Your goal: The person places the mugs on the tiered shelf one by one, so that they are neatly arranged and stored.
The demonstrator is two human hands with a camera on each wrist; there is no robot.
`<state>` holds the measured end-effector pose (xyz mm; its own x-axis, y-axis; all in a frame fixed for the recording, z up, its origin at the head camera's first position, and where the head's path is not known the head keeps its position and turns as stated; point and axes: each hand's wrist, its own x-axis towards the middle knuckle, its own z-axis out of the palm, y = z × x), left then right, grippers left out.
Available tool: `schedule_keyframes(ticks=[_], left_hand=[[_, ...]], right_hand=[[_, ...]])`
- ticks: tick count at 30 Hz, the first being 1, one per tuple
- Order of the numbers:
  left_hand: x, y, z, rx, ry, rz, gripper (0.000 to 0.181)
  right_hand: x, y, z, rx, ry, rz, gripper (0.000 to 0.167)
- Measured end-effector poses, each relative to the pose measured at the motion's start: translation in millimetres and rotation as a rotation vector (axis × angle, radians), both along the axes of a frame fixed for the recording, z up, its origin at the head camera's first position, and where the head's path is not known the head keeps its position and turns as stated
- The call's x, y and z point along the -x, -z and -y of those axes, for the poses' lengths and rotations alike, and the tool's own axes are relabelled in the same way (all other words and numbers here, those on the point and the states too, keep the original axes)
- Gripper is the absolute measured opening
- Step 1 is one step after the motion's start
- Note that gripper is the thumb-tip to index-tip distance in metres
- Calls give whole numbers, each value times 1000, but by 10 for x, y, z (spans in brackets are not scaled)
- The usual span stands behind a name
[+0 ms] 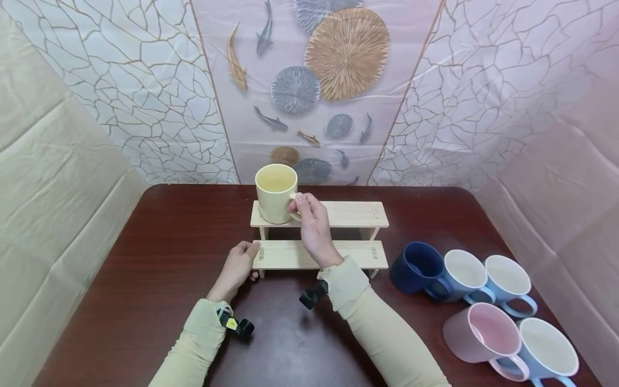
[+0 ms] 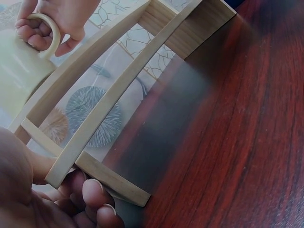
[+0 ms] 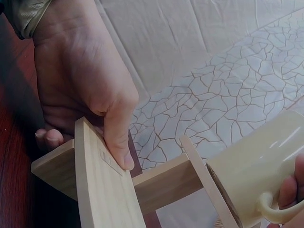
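Note:
A two-step wooden rack (image 1: pixel 295 255) stands on the dark table. At the left end of its upper step is a pale yellow mug (image 1: pixel 273 200), upright, its base at the board. My right hand (image 1: pixel 313 226) pinches the mug's handle from the right. In the left wrist view, the right fingers (image 2: pixel 35 35) pass through the handle loop. My left hand (image 1: pixel 238 264) grips the left end of the lower step. The right wrist view shows the left thumb (image 3: pixel 118 137) lying on top of that board, with the other fingers underneath by the side support.
To the right of the rack are a dark blue mug (image 1: pixel 417 267), a pink mug (image 1: pixel 482 333) and several light blue mugs (image 1: pixel 508 277) with white insides. The table (image 1: pixel 159 258) is dark reddish wood. Patterned cloth walls (image 1: pixel 121 80) enclose its back and sides.

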<state>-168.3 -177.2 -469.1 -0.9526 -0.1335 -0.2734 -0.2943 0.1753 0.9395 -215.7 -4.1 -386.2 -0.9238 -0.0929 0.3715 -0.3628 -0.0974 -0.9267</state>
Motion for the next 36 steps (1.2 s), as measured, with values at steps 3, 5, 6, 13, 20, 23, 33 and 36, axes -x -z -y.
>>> schedule_keyframes(ticks=[3,5,6,13,20,23,33,36], left_hand=[[-1,2,-16,2,-3,-4,32],[-2,0,-25,2,-6,-7,32],[-3,-3,-29,2,-8,-8,32],[1,-25,-39,11,-9,-10,33],[13,-39,-39,10,-4,-19,34],[14,-39,-37,6,-3,-21,33],[-2,-16,-23,-2,1,-2,32],[-7,-7,-8,5,1,2,33]], right_hand=[[6,6,2,1,-2,2,34],[7,9,5,1,-5,-1,33],[8,10,5,1,-5,-2,33],[13,10,-13,-3,-8,3,34],[18,-39,-59,-62,-15,14,37],[16,-83,-84,-118,-11,25,35],[-70,-97,-196,-227,167,27,25],[-121,-109,-291,-242,195,35,22]])
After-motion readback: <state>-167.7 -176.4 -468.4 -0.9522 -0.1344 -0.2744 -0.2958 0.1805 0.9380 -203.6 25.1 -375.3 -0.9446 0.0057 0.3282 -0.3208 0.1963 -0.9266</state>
